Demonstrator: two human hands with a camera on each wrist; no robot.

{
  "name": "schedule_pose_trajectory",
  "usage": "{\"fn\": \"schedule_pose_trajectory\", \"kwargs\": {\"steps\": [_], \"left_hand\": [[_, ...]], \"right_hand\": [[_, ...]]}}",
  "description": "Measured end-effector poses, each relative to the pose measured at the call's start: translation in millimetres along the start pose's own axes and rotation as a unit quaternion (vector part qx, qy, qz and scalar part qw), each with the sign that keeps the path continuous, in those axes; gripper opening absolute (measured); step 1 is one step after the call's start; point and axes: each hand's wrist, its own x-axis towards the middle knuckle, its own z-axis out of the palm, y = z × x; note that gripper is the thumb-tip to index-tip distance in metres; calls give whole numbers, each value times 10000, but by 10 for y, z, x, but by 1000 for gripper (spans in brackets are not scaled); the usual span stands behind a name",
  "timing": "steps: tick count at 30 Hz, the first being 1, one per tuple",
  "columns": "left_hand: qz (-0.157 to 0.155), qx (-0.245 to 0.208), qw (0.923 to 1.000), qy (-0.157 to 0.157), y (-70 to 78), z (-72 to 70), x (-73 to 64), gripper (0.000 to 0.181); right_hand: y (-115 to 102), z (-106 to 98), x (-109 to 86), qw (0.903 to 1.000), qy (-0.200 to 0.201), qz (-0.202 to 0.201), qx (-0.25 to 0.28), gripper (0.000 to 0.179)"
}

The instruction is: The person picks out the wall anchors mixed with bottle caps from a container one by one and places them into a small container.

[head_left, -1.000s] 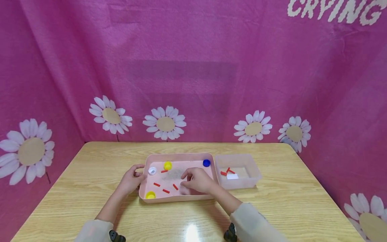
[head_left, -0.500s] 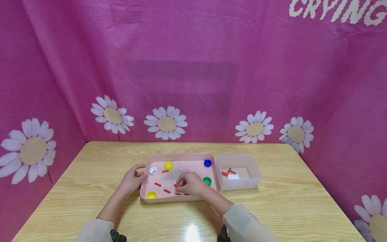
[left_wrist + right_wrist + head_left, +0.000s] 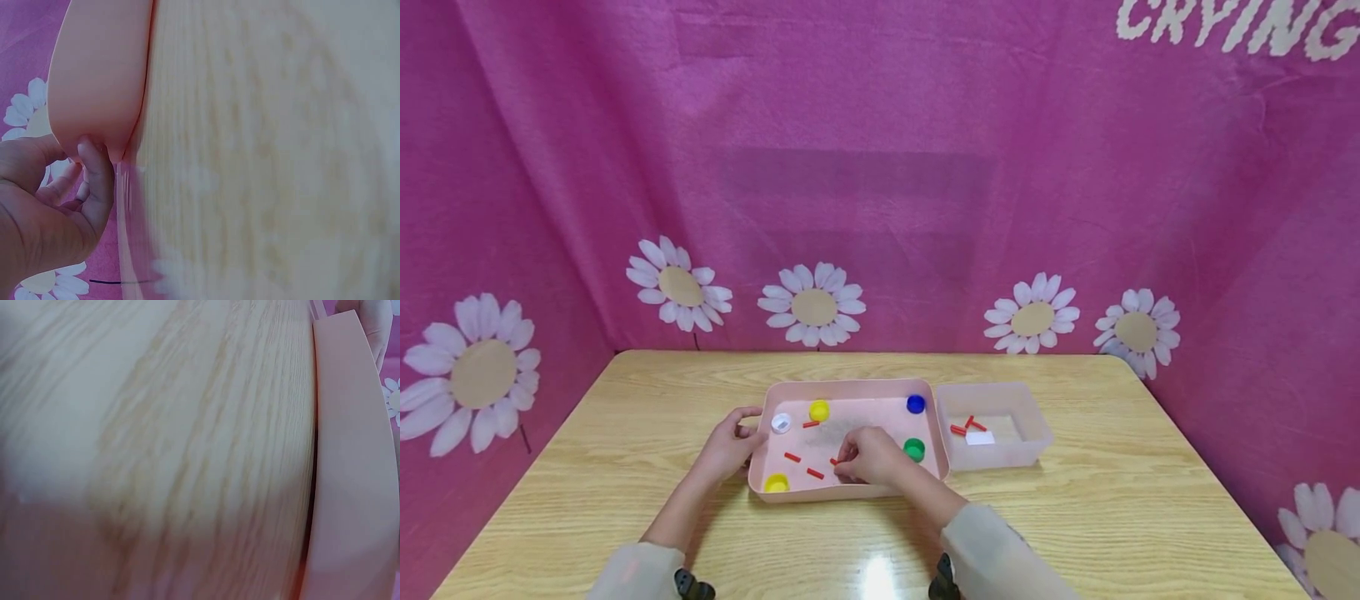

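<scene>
My left hand (image 3: 730,446) grips the left end wall of a pink tray (image 3: 850,493), thumb at the rim. The left wrist view shows the same hand (image 3: 59,200) with its fingers against the tray wall (image 3: 100,69). Low over the middle of the tray floor, my right hand (image 3: 874,458) pinches a short red stick (image 3: 833,461), mostly hidden by the fingertips. Loose red sticks lie nearby: one (image 3: 792,457) to the left, one (image 3: 815,473) toward the front, and one (image 3: 811,424) by a yellow cap (image 3: 819,410). The right wrist view hides the right hand's fingers.
A white cap (image 3: 781,423), a second yellow cap (image 3: 777,482), a blue cap (image 3: 916,404) and a green cap (image 3: 914,450) sit in the tray. Against its right side stands a translucent box (image 3: 1026,446) with several red sticks and a white piece (image 3: 980,437). Beneath is a wooden table (image 3: 1120,500).
My right hand has moved left and down to a red stick and now pinches it, uncovering the green cap. The left hand stays on the tray.
</scene>
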Motion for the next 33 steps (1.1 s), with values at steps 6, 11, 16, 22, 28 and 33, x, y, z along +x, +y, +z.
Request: {"fn": "schedule_pose_trajectory", "kwargs": {"steps": [6,11,16,22,28,33], "left_hand": [[49,-32,10000,16,-16,7,0,44],[96,-14,9999,33,-21,10,9,44],[77,-11,10000,-2,-22,8,14,44],[51,7,10000,3,-27,4,19,44],[28,4,10000,-8,-27,3,20,44],[-20,34,10000,-25,-23,-5,25,44]], "right_hand": [[-34,-3,-3,9999,2,-49,-137,14],[-56,-19,2,9999,-58,-12,-156,15],[-43,-57,3,9999,11,-14,-99,15],[-23,-139,0,9986,222,-246,-401,12],[-35,-268,-49,9982,238,-424,-352,10],[-28,-392,-99,9973,350,-579,-269,8]]}}
